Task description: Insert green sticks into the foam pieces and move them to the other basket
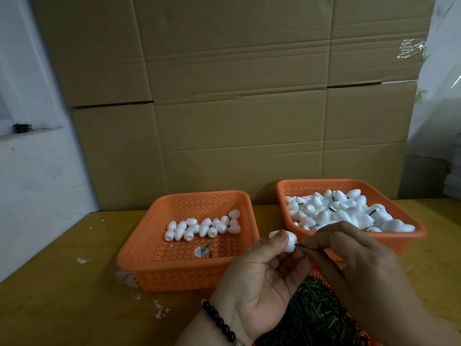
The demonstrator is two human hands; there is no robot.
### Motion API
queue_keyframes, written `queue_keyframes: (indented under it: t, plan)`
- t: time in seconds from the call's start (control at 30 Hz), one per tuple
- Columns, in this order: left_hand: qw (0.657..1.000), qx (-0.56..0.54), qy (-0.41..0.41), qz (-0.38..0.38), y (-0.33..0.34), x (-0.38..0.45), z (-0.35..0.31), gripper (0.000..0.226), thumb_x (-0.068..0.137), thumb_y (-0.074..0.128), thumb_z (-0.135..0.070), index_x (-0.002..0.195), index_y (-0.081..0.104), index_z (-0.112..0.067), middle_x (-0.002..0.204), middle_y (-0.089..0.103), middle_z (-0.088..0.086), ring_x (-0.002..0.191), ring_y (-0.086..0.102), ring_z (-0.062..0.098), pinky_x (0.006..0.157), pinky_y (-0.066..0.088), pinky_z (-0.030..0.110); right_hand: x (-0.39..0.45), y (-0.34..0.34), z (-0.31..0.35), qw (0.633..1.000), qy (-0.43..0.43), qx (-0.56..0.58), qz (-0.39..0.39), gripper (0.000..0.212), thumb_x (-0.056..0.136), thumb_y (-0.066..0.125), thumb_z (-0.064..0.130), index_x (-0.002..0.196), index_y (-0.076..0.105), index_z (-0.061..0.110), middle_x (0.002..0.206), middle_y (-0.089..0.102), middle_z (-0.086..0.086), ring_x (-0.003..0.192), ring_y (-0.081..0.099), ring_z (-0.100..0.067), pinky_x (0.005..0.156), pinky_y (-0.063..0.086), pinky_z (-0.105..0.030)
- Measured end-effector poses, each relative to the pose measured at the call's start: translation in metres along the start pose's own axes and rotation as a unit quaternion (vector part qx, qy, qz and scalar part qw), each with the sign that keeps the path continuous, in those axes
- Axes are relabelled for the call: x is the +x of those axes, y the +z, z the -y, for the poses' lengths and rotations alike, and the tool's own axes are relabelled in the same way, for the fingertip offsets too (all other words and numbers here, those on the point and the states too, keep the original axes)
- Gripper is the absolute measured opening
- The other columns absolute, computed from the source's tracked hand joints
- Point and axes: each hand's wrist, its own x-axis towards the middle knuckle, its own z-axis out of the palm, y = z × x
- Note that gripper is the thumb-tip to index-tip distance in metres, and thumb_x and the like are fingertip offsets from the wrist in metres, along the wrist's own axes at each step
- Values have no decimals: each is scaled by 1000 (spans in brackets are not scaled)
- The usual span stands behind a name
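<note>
My left hand (257, 280) holds a white egg-shaped foam piece (289, 242) between thumb and fingers, in front of the two baskets. My right hand (349, 255) pinches a short green stick (298, 245) whose tip touches the foam piece's right end. The left orange basket (174, 273) has a row of several white foam pieces (203, 228) and two loose green sticks (208, 248) on its floor. The right orange basket (409, 228) is heaped with foam pieces (349, 211), a few showing green sticks.
A pile of green sticks (314, 313) lies in an orange container under my hands at the front. The yellow table (62, 308) has white foam crumbs (127, 278). Cardboard boxes (224, 96) stand behind the baskets.
</note>
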Motion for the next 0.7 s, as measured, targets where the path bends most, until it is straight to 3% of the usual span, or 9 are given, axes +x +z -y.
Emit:
queue_keyframes:
  t: [0.47,0.7]
  plan:
    - [1000,-6,11,5,-1,2,3,39,59,73,-4,96,64,3,74,66,15,64,64,21,56,58,30,-2,2,-1,1000,-3,17,-10,17,83,64,31,84,72,16,86,62,12,76,60,1,65,50,-16]
    - [1000,-3,14,0,0,3,8,49,61,72,-3,108,61,3,77,67,15,66,65,20,57,58,26,-3,6,-2,1000,-3,11,-14,7,74,72,17,80,72,13,83,64,8,76,59,2,69,45,-5]
